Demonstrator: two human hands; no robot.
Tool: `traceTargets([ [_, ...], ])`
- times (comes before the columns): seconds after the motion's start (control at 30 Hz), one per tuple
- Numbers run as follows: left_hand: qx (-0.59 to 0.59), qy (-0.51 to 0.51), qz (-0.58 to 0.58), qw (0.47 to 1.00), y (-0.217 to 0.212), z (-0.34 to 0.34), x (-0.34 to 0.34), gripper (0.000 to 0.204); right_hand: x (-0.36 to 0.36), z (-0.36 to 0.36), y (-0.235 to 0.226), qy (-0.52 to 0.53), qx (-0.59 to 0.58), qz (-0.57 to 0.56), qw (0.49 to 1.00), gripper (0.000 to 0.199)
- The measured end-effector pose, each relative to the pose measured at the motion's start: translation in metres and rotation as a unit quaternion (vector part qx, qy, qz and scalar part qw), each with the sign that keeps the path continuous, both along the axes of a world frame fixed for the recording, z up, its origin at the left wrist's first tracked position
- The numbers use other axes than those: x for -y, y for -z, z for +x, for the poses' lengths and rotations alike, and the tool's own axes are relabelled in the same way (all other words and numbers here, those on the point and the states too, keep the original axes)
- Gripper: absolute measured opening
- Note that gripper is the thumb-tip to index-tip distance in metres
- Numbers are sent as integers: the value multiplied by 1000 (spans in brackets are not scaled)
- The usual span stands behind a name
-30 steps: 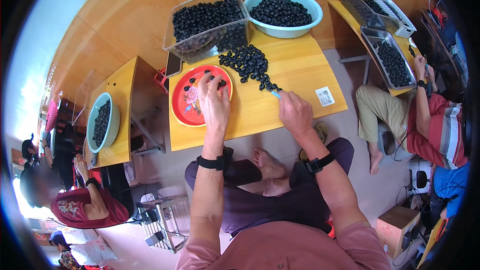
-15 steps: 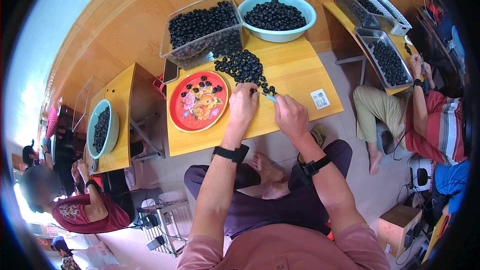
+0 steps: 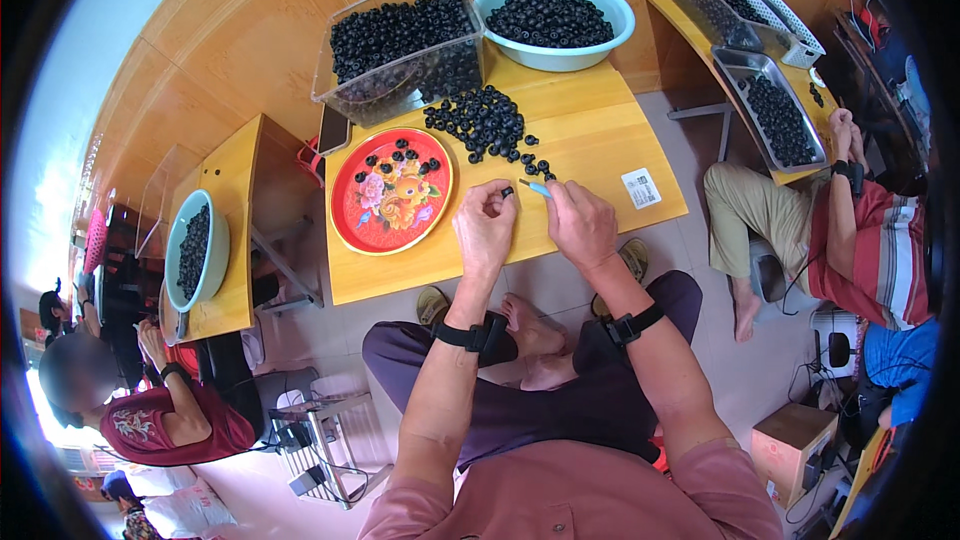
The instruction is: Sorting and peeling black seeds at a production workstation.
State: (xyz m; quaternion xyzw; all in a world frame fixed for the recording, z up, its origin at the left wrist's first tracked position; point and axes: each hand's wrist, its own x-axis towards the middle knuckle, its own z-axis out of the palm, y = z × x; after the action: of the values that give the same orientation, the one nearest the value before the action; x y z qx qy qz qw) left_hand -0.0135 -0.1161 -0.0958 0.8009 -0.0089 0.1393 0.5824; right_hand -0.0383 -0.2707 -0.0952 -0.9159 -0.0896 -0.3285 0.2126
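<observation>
Between thumb and forefinger, my left hand (image 3: 484, 227) pinches a small round black piece (image 3: 507, 192); its kind is hard to make out. My right hand (image 3: 583, 228) grips a slim light-blue tool (image 3: 537, 187), its dark tip pointing left towards that piece, with a small gap between. Just beyond both hands lies a loose heap of similar black pieces (image 3: 483, 123), a few trailing towards the tool. Left of my left hand is a round red tray (image 3: 351, 208) with a flower pattern and several black pieces near its far side.
Behind the heap stand a clear plastic bin (image 3: 400, 90) and a light-blue basin (image 3: 560, 58), both full of black pieces. A white label (image 3: 641, 188) is on the table's right. People work at side tables, one with a metal tray (image 3: 727, 65), another beside a basin (image 3: 217, 258).
My left hand has turned, so the pinched black piece shows now. The blue tool has drawn slightly apart from the loose pieces, and the view has shifted a little.
</observation>
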Motion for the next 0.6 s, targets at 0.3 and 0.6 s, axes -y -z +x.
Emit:
traceTargets([
  [0.3, 44, 24, 38, 998, 3, 0, 1, 25, 0, -2, -5, -32, 14, -14, 999, 6],
  [0.6, 82, 35, 57, 994, 1, -2, 4, 29, 2, -2, -4, -60, 2, -32, 998, 10],
])
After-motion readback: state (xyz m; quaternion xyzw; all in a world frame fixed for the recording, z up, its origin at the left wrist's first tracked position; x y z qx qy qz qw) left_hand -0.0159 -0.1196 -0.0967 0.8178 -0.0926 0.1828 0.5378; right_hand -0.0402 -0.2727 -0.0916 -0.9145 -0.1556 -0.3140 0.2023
